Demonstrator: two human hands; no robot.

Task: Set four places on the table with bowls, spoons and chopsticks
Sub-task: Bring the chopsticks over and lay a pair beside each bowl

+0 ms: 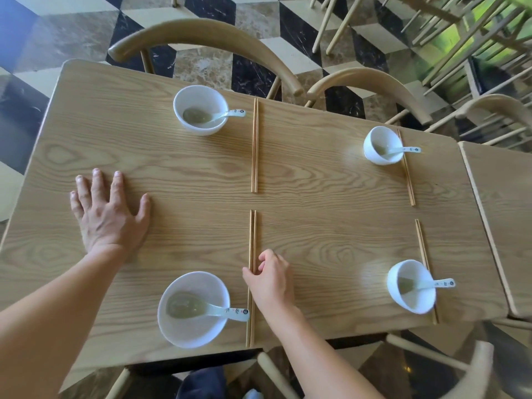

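Four white bowls stand on the wooden table [316, 174], each with a white spoon in it: near left bowl [193, 326], far left bowl [200, 95], far right bowl [383, 133], near right bowl [414, 300]. A pair of wooden chopsticks lies right of each bowl: near left pair [252, 240], far left pair [255, 145], far right pair [408, 180], near right pair [421, 243]. My left hand [108, 214] rests flat on the table, fingers spread. My right hand [270, 279] touches the near left chopsticks with thumb and fingertips.
Curved wooden chair backs [201, 33] stand along the far side of the table, another chair [472, 367] at the near right. A second table [506, 214] adjoins on the right. The floor is patterned tile.
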